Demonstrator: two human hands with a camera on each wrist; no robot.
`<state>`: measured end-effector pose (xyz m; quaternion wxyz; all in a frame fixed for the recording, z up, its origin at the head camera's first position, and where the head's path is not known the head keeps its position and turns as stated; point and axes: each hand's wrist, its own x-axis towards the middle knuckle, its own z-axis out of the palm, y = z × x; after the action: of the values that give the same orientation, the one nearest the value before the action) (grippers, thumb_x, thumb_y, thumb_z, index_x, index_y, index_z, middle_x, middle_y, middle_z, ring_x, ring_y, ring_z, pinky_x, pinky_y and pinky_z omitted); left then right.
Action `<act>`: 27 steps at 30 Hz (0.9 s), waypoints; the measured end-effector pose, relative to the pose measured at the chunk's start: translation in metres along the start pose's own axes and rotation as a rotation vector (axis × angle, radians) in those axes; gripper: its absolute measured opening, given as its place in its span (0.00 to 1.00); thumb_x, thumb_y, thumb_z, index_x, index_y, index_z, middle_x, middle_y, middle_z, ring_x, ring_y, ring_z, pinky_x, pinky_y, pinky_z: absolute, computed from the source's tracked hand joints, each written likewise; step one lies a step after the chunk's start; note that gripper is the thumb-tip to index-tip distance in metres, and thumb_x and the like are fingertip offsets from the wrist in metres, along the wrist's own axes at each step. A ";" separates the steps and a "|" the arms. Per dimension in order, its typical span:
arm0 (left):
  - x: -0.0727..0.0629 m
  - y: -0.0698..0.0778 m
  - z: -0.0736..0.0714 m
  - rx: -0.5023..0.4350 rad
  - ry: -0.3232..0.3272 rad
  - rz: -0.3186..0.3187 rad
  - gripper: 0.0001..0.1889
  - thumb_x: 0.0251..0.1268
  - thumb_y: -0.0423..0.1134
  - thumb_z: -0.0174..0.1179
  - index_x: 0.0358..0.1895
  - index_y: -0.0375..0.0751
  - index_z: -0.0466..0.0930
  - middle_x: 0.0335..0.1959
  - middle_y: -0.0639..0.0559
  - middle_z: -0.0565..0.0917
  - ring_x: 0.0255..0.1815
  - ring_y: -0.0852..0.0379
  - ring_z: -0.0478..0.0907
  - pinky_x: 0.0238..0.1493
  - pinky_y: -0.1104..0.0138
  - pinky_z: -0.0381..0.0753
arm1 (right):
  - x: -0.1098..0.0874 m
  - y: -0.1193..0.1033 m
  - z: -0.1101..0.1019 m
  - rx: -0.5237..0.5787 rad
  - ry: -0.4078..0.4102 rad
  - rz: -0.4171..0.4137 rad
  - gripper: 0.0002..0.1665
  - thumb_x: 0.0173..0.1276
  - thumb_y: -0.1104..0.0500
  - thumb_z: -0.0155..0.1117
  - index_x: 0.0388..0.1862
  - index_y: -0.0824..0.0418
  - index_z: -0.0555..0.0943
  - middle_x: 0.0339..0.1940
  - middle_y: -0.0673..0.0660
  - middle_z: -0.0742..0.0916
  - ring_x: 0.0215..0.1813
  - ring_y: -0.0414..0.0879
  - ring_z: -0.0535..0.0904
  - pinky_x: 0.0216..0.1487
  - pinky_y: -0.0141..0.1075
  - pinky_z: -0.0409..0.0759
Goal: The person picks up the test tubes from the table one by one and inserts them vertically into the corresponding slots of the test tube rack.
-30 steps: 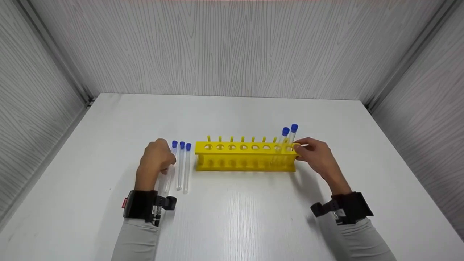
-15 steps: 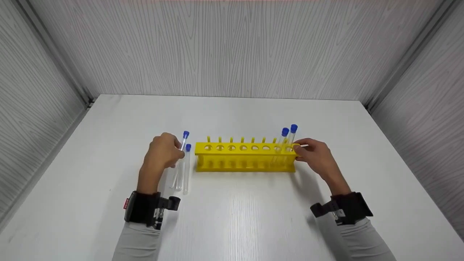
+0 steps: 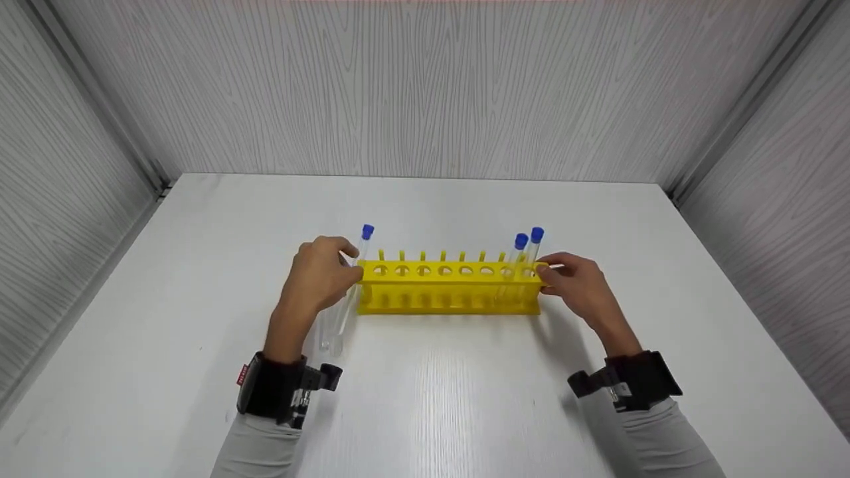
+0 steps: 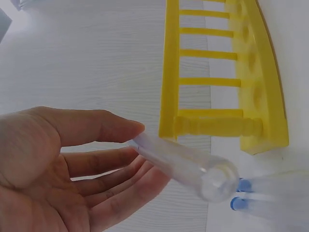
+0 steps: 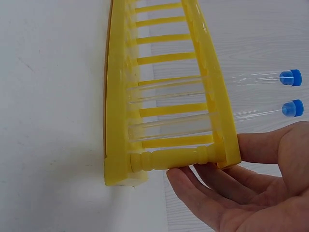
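Note:
My left hand [image 3: 322, 275] pinches a clear test tube [image 4: 186, 166] with a blue cap between thumb and fingers. The tube leans, cap up, at the left end of the yellow test tube rack [image 3: 451, 305]. In the left wrist view its rounded bottom faces the camera. At the rack's right end my right hand [image 3: 578, 285] grips the top bar, thumb on it and fingers by the end post. Two capped tubes stand in the rack's rightmost holes, their blue caps [image 5: 290, 77] showing in the right wrist view.
Two more tubes lie on the white table [image 3: 431, 398] left of the rack, partly behind the left hand; their blue caps [image 4: 238, 203] show in the left wrist view. Grey wood-grain panels [image 3: 425, 86] enclose the table at the back and sides.
My left hand has picked up a test tube from the group on the table and carried it right to the rack's left end. The right hand has stayed on the rack.

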<state>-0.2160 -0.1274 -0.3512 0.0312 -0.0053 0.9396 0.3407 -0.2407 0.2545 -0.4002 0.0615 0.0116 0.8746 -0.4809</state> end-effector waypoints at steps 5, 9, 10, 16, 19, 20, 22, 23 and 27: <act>-0.005 0.011 0.006 -0.029 0.022 0.059 0.18 0.66 0.36 0.61 0.58 0.35 0.83 0.46 0.38 0.88 0.41 0.47 0.84 0.40 0.61 0.85 | -0.001 -0.001 0.000 0.000 -0.001 0.009 0.25 0.79 0.54 0.55 0.67 0.66 0.76 0.63 0.68 0.81 0.58 0.58 0.84 0.60 0.47 0.83; -0.009 0.016 0.008 -0.042 0.013 0.102 0.17 0.64 0.36 0.62 0.55 0.35 0.84 0.45 0.39 0.88 0.41 0.46 0.85 0.41 0.60 0.86 | -0.001 -0.001 0.000 0.001 -0.002 0.012 0.25 0.79 0.53 0.55 0.67 0.66 0.75 0.63 0.68 0.81 0.58 0.58 0.84 0.61 0.47 0.82; -0.009 0.017 0.008 -0.043 0.010 0.111 0.17 0.64 0.36 0.62 0.54 0.35 0.84 0.45 0.39 0.88 0.42 0.46 0.85 0.41 0.60 0.86 | -0.002 -0.001 0.000 0.002 -0.002 0.010 0.26 0.79 0.52 0.55 0.67 0.66 0.75 0.63 0.68 0.81 0.58 0.58 0.84 0.61 0.47 0.82; -0.013 0.021 0.007 -0.048 -0.044 0.122 0.16 0.64 0.36 0.62 0.54 0.36 0.83 0.47 0.40 0.88 0.46 0.47 0.86 0.43 0.60 0.87 | -0.002 -0.001 0.000 -0.003 0.000 -0.002 0.26 0.79 0.52 0.55 0.67 0.66 0.76 0.63 0.67 0.81 0.59 0.58 0.84 0.60 0.45 0.83; -0.016 0.022 0.005 -0.072 -0.098 0.128 0.16 0.63 0.36 0.61 0.52 0.36 0.83 0.47 0.41 0.88 0.42 0.48 0.87 0.41 0.61 0.87 | -0.002 -0.001 -0.001 -0.001 0.002 -0.003 0.26 0.79 0.51 0.55 0.67 0.65 0.76 0.63 0.67 0.82 0.59 0.58 0.84 0.59 0.44 0.83; -0.016 0.022 0.004 -0.087 -0.115 0.135 0.15 0.63 0.35 0.61 0.52 0.36 0.83 0.47 0.41 0.89 0.40 0.49 0.87 0.41 0.61 0.87 | -0.002 -0.001 -0.001 0.000 0.002 -0.002 0.26 0.79 0.51 0.55 0.67 0.65 0.76 0.62 0.67 0.82 0.59 0.58 0.84 0.60 0.45 0.83; -0.018 0.022 0.002 -0.123 -0.142 0.156 0.14 0.63 0.35 0.61 0.50 0.35 0.83 0.46 0.40 0.89 0.37 0.49 0.88 0.40 0.60 0.87 | -0.002 -0.001 -0.001 0.002 0.003 0.002 0.26 0.79 0.51 0.55 0.67 0.65 0.76 0.62 0.67 0.82 0.59 0.57 0.84 0.60 0.45 0.83; -0.018 0.022 0.001 -0.143 -0.152 0.165 0.14 0.63 0.35 0.61 0.50 0.35 0.82 0.46 0.40 0.89 0.36 0.49 0.89 0.40 0.60 0.88 | -0.002 -0.001 -0.001 0.003 0.003 0.004 0.25 0.79 0.51 0.55 0.67 0.65 0.76 0.62 0.67 0.82 0.58 0.57 0.84 0.60 0.45 0.83; -0.020 0.023 -0.001 -0.215 -0.170 0.203 0.12 0.64 0.35 0.61 0.48 0.34 0.81 0.47 0.41 0.89 0.38 0.49 0.89 0.43 0.59 0.88 | -0.002 -0.002 0.000 0.006 0.001 0.011 0.25 0.79 0.52 0.55 0.66 0.66 0.76 0.62 0.67 0.82 0.58 0.58 0.84 0.60 0.46 0.83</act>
<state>-0.1965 -0.1107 -0.3347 0.0753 0.1150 0.8874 0.4400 -0.2392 0.2540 -0.3984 0.0638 0.0169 0.8731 -0.4831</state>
